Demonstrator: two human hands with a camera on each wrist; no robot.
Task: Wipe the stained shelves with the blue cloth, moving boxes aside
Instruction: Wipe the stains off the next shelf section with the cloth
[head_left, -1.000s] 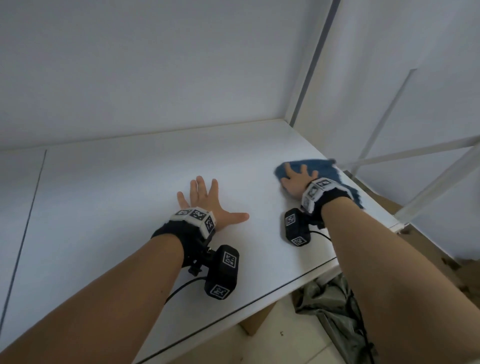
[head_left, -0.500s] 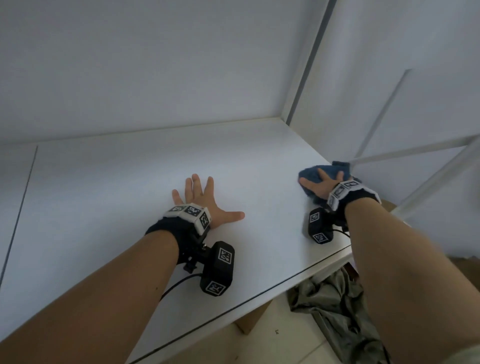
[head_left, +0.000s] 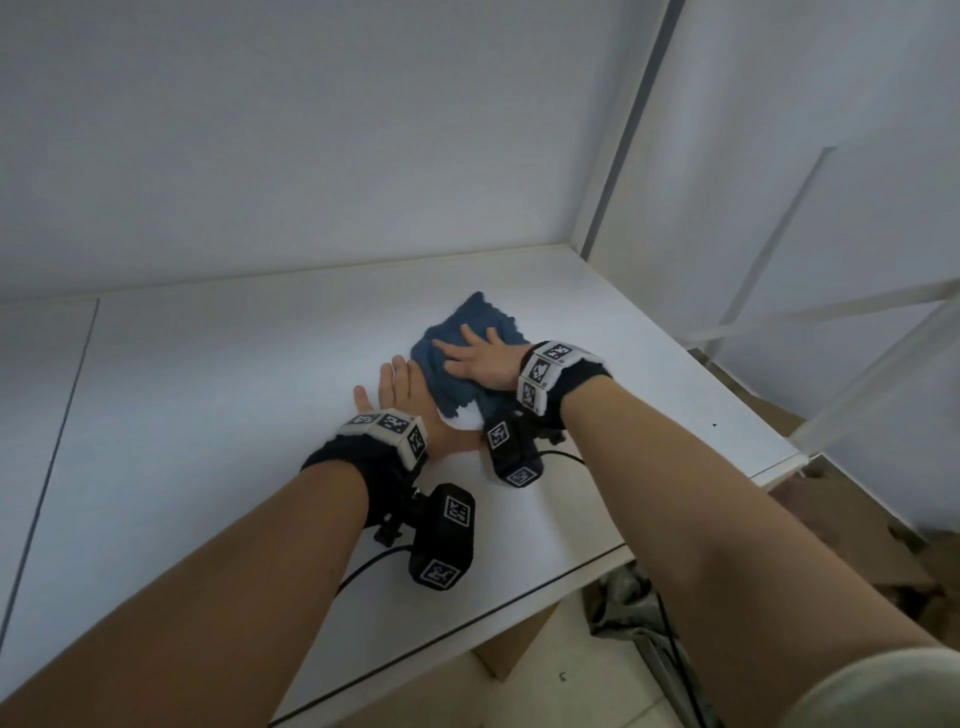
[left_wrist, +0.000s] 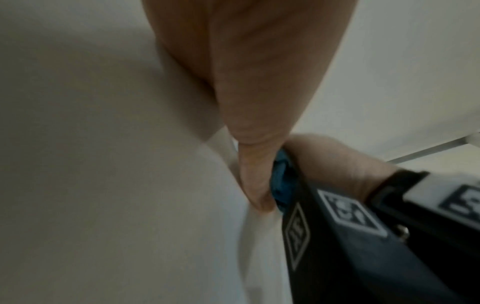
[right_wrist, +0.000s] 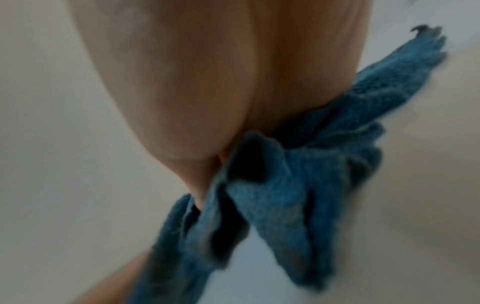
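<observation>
Right hand flat, fingers spread, pressing blue cloth on white shelf. Left hand flat on shelf, fingers straight, touching cloth's left edge.

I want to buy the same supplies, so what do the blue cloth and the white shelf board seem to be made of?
Blue cloth: soft, ribbed, nubbly fabric, likely microfibre or terry; it bunches into folds under the right hand and its edges look fuzzy.
White shelf board: smooth, matte white panel, probably laminated or painted board; it is flat with a thin dark line along its front edge. The core is hidden.
</observation>
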